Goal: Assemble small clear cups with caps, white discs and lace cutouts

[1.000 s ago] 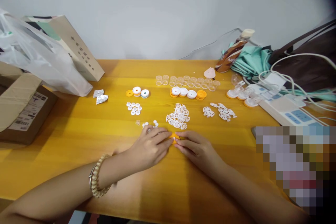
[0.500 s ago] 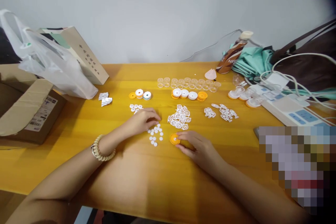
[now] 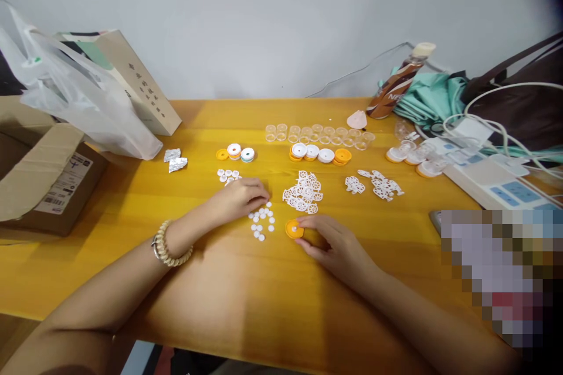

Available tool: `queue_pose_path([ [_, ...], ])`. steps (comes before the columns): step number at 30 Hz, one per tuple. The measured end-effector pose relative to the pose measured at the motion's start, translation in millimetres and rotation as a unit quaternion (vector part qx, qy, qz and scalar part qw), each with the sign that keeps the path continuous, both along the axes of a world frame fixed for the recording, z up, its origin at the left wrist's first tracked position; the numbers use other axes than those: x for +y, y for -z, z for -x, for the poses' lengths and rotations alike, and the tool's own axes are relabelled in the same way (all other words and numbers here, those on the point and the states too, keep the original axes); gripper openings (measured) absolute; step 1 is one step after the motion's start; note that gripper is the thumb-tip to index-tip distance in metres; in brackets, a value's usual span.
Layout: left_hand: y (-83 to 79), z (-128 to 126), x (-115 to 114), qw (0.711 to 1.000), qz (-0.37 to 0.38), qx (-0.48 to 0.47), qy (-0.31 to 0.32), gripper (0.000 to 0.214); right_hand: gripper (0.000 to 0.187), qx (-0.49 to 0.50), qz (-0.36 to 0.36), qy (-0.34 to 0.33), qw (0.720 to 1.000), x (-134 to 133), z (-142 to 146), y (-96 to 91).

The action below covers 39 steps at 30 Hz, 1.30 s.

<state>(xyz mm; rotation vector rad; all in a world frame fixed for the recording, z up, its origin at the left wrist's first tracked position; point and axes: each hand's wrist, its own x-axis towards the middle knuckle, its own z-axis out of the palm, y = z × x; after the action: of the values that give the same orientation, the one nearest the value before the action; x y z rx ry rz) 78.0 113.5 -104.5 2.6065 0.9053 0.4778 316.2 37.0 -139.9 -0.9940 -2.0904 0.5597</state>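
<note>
My right hand (image 3: 336, 243) grips the edge of a small round orange plastic base (image 3: 294, 229) between thumb and fingers; a small white piece sits at its centre. My left hand (image 3: 241, 198) is closed, thumb and fingertips together, just above several small white toothed gears (image 3: 263, 212). Whatever it pinches, if anything, is hidden. Behind my left wrist lie more small white round parts (image 3: 227, 174). A heap of white openwork plastic pieces (image 3: 303, 192) lies just beyond the orange base.
Clear plastic cups (image 3: 317, 132) stand in a row at the back, with white and orange discs (image 3: 325, 155) before them. Foil pieces (image 3: 176, 160), a cardboard box (image 3: 65, 187) and a plastic bag (image 3: 101, 111) are left. A bottle (image 3: 396, 85) and power strip (image 3: 492, 179) are right.
The view has shifted slightly. My left hand stays closed above the gears, and my right hand keeps its hold on the orange base.
</note>
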Motion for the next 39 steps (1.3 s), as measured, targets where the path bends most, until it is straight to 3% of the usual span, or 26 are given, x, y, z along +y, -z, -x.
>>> queue_pose_path([
  [7,6.3,-1,-3,0.995,-0.095,-0.006,-0.022,0.014,0.021,0.000,0.019,0.008,1.000,0,2,-2.0],
  [10,3.1,-8,-14,0.996,-0.082,-0.033,-0.014,0.014,0.021,0.001,0.025,0.008,1.000,0,2,-1.4],
  [14,2.4,-20,-32,0.996,-0.041,-0.067,0.045,0.014,0.021,0.002,0.038,-0.001,0.999,1,1,-1.4],
  [17,7.1,-27,-39,0.995,-0.053,-0.051,0.071,0.016,0.020,0.001,0.039,-0.005,0.999,1,2,-2.0],
  [26,11.3,-28,-39,0.988,-0.129,0.016,0.087,0.018,0.019,-0.004,0.050,-0.015,0.999,0,2,-2.2],
  [39,6.7,-21,-38,0.988,-0.126,0.022,0.081,0.022,0.020,0.000,0.044,-0.018,0.999,1,2,-2.7],
])
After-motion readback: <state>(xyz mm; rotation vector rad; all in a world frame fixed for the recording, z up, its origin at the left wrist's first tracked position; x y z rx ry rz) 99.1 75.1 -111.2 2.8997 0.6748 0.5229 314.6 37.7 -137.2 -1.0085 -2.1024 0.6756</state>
